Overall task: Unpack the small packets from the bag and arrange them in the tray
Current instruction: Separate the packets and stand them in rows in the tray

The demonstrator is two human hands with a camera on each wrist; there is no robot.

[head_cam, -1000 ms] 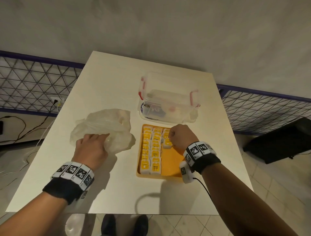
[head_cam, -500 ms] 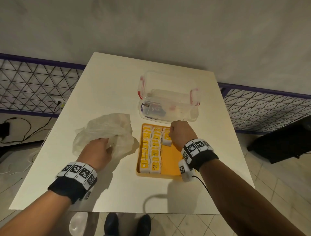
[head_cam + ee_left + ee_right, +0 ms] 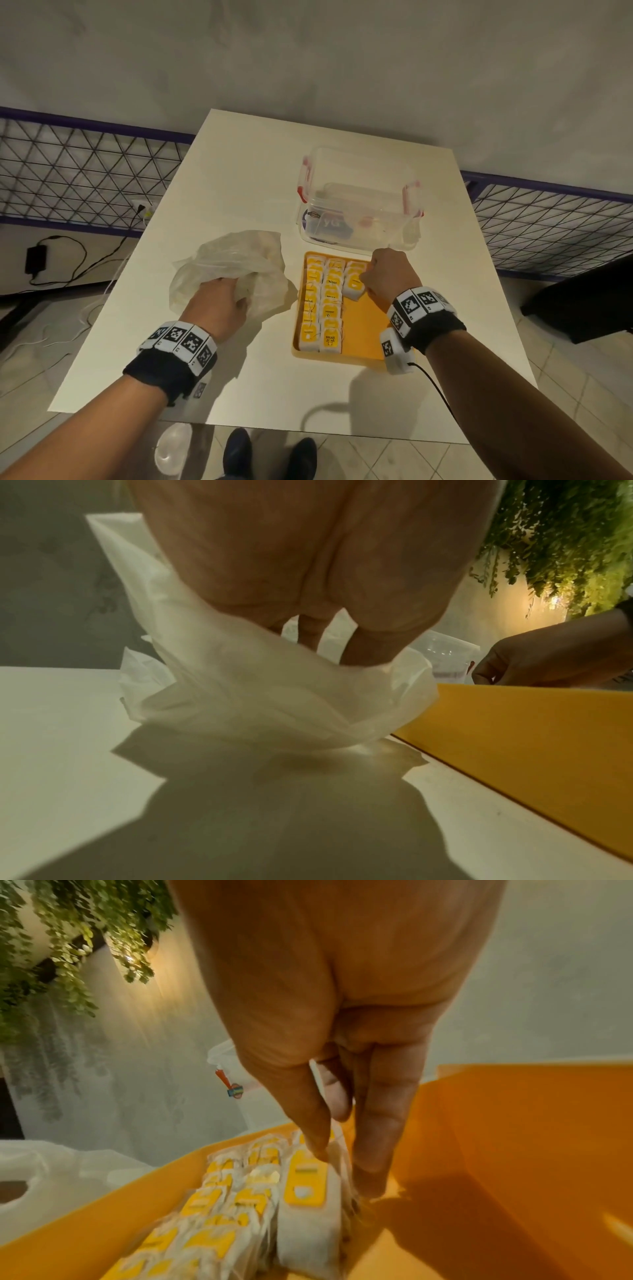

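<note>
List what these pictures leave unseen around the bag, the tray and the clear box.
- Bag contents: head and left wrist views, cloudy plastic and the left hand hide them.
- Packet print: right wrist view, blurred; head view, mostly too small.
- Tray far-right corner: head view, right hand covers it.
- Clear box contents: head view, indistinct.

A crumpled translucent white bag (image 3: 233, 270) is seen left of centre on the worktop, just beside an orange tray (image 3: 368, 329) at centre. Small white packets with yellow labels (image 3: 322, 308) are stood in two full rows along the tray's left side, with a short third row begun at its upper end
</note>
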